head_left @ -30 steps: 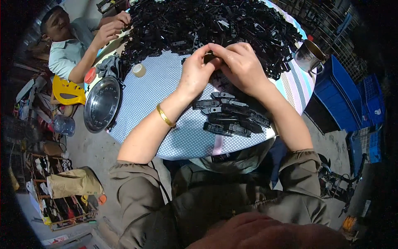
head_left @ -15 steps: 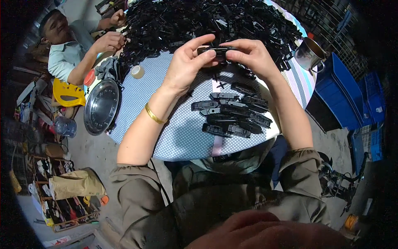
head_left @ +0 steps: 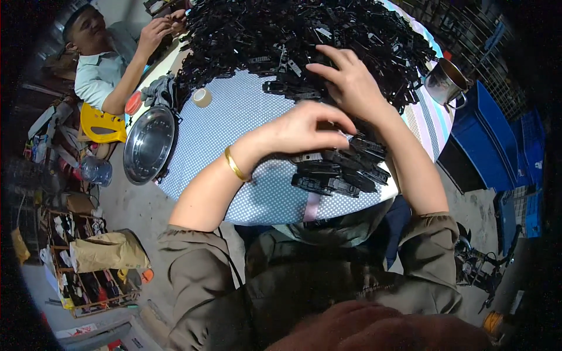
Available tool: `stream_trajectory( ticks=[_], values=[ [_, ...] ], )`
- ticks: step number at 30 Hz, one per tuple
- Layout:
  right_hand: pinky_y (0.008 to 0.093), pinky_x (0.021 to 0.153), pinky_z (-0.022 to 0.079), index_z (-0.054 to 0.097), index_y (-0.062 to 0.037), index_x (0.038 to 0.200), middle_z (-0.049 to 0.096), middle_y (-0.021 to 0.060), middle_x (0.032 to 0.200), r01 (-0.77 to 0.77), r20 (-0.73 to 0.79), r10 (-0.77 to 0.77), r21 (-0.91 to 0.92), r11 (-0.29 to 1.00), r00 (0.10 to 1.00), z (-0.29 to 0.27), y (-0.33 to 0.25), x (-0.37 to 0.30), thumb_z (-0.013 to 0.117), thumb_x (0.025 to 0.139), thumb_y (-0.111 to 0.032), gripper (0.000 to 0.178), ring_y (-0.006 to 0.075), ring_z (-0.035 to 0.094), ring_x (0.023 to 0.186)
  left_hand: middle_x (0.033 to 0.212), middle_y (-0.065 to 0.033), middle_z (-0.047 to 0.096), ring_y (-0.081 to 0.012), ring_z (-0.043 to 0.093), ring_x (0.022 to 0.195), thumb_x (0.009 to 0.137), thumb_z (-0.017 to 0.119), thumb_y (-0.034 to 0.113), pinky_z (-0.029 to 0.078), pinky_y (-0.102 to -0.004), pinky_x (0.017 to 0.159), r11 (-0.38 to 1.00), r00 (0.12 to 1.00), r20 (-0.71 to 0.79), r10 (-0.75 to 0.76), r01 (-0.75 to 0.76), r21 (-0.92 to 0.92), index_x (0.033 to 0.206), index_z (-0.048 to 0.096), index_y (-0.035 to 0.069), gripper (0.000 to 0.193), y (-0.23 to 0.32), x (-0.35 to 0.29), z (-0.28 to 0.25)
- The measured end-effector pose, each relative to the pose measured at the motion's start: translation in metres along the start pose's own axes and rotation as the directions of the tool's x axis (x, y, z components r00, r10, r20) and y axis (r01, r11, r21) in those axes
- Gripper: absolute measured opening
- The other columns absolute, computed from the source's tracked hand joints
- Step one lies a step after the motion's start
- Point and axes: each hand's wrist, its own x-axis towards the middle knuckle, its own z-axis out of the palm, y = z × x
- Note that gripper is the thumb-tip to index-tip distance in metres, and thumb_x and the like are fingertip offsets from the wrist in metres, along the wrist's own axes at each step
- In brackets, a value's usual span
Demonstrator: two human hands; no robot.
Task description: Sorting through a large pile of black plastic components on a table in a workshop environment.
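Observation:
My left hand (head_left: 307,127) reaches over a small group of black plastic parts (head_left: 342,172) near the table's front edge. Its thumb and fingers are apart, and nothing shows between them. Farther forward, my right hand (head_left: 354,85) hovers at the near edge of a big heap of black plastic parts (head_left: 257,35), fingers spread and empty. One long black part (head_left: 284,88) lies at the heap's edge, left of the right hand. The parts in the small group are elongated and lie side by side; my left hand hides some of them.
A tape roll (head_left: 202,97) and a steel basin (head_left: 150,145) are on the left, near a red lid (head_left: 133,103). A co-worker (head_left: 99,64) handles something small beside the heap. At right stand a metal mug (head_left: 443,79) and blue bins (head_left: 489,137).
Both hands have let go of the black part they held together. The left hand has come back over the small group; the right has opened by the heap. The co-worker's hands have moved together.

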Motion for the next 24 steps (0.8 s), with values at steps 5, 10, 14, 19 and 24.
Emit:
stream_trajectory(
  ticks=[5, 10, 14, 19, 24],
  values=[
    [0.0360, 0.080, 0.042, 0.062, -0.0121, 0.099, 0.053, 0.0070, 0.110, -0.026, -0.032, 0.022, -0.151, 0.988, 0.999, 0.004, 0.005, 0.001, 0.068, 0.062, -0.010, 0.038, 0.0265, 0.049, 0.101, 0.084, -0.0145, 0.064, -0.0228, 0.062, 0.073, 0.075, 0.064, 0.017, 0.049, -0.0304, 0.066, 0.928, 0.660, -0.745, 0.099, 0.209, 0.309, 0.091, 0.063, 0.000, 0.022, -0.038, 0.008, -0.043],
    [0.0357, 0.070, 0.042, 0.062, -0.0070, 0.086, 0.055, 0.0049, 0.088, -0.147, -0.209, 0.116, -0.140, 0.979, 0.971, 0.000, 0.018, 0.002, 0.070, 0.066, -0.016, 0.023, 0.0242, 0.052, 0.085, 0.079, -0.0135, 0.063, -0.0236, 0.062, 0.073, 0.072, 0.066, 0.018, 0.048, -0.0320, 0.068, 0.755, 0.609, -0.785, 0.113, 0.461, 0.467, 0.096, 0.060, -0.001, 0.031, -0.078, 0.019, -0.072],
    [0.0329, 0.062, 0.046, 0.057, -0.0035, 0.087, 0.059, 0.0095, 0.079, -0.369, -0.195, 0.379, 0.088, 0.925, 0.905, -0.006, 0.029, 0.002, 0.069, 0.069, -0.015, 0.024, 0.0243, 0.057, 0.067, 0.078, -0.0084, 0.063, -0.0135, 0.059, 0.069, 0.073, 0.067, 0.016, 0.048, -0.0262, 0.067, 0.815, 0.626, -0.780, -0.003, 0.454, 0.361, 0.092, 0.061, 0.000, 0.026, -0.080, 0.022, -0.071],
    [0.0303, 0.061, 0.047, 0.058, -0.0041, 0.094, 0.061, 0.0101, 0.080, -0.423, -0.180, 0.455, 0.190, 0.886, 0.872, -0.003, 0.038, -0.005, 0.069, 0.069, -0.014, 0.029, 0.0226, 0.059, 0.065, 0.073, -0.0052, 0.061, -0.0122, 0.057, 0.068, 0.073, 0.063, 0.011, 0.047, -0.0254, 0.066, 0.861, 0.504, -0.862, 0.053, 0.414, 0.295, 0.083, 0.060, 0.002, 0.014, -0.074, 0.020, -0.064],
    [0.0318, 0.071, 0.047, 0.056, -0.0057, 0.105, 0.061, 0.0117, 0.090, -0.334, -0.221, 0.362, 0.155, 0.930, 0.906, 0.002, 0.040, -0.005, 0.067, 0.069, -0.011, 0.038, 0.0250, 0.059, 0.080, 0.079, -0.0093, 0.061, -0.0181, 0.059, 0.073, 0.076, 0.061, 0.013, 0.047, -0.0282, 0.068, 0.863, 0.591, -0.800, 0.106, 0.345, 0.370, 0.094, 0.058, 0.001, 0.022, -0.072, 0.015, -0.069]
  ],
)
